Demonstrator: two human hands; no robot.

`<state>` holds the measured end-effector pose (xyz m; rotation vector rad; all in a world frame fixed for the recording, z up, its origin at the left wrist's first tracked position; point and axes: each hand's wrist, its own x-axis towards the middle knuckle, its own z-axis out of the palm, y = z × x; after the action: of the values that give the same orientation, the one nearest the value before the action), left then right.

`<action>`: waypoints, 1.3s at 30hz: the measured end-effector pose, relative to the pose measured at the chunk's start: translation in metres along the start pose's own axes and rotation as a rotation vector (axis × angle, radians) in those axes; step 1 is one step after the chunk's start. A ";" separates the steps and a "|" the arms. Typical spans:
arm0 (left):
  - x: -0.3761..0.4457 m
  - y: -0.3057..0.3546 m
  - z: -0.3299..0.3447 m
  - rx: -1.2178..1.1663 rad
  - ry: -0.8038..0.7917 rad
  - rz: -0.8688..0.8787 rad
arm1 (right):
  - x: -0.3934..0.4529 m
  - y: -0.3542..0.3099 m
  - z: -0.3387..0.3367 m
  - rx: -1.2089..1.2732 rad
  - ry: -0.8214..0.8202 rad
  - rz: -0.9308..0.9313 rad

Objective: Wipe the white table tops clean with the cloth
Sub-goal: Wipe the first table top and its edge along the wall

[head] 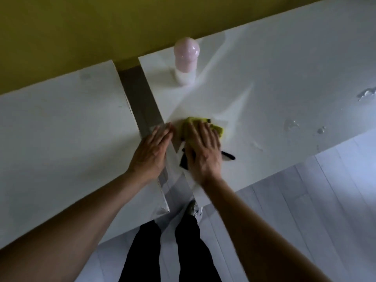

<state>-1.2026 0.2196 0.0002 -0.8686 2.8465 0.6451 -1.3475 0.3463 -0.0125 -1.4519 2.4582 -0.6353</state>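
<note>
cloth [203,127]: yellow-green with black edge | worktop [264,78]: plain white | bottle [186,60]: pale pink top, white base | wall [81,27]: mustard yellow | floor [305,200]: pale grey planks | trousers [142,251]: black | shoe [195,209]: grey-white

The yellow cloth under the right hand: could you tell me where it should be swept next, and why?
Probably rightwards along the right-hand white table top. The right hand presses the crumpled yellow cloth flat near that table's left edge, while clear water droplets sit unwiped further right. The left hand rests flat over the gap between the tables.
</note>
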 end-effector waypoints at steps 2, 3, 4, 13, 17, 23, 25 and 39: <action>0.000 -0.007 -0.003 0.010 -0.007 -0.008 | -0.014 -0.027 0.016 -0.003 -0.020 -0.020; 0.001 -0.010 -0.004 0.023 -0.024 -0.008 | -0.019 -0.035 0.020 -0.011 -0.014 -0.001; 0.002 -0.010 -0.006 0.031 -0.042 -0.003 | -0.023 -0.037 0.022 -0.027 -0.014 0.015; -0.018 -0.022 -0.013 0.098 0.086 -0.158 | -0.080 -0.036 0.016 -0.094 0.030 0.073; -0.038 -0.064 -0.014 0.129 0.148 -0.180 | -0.040 -0.056 0.032 -0.104 0.038 0.095; -0.045 -0.084 0.006 0.098 0.210 -0.081 | 0.061 -0.081 0.055 -0.072 0.120 -0.022; -0.045 -0.086 0.010 0.109 0.220 -0.096 | 0.106 -0.092 0.063 -0.072 0.119 -0.031; -0.043 -0.091 0.013 0.060 0.271 -0.071 | 0.087 -0.083 0.067 -0.150 0.166 -0.082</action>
<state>-1.1167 0.1789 -0.0363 -1.1202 3.0333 0.4627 -1.2986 0.2188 -0.0304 -1.6238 2.6339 -0.6226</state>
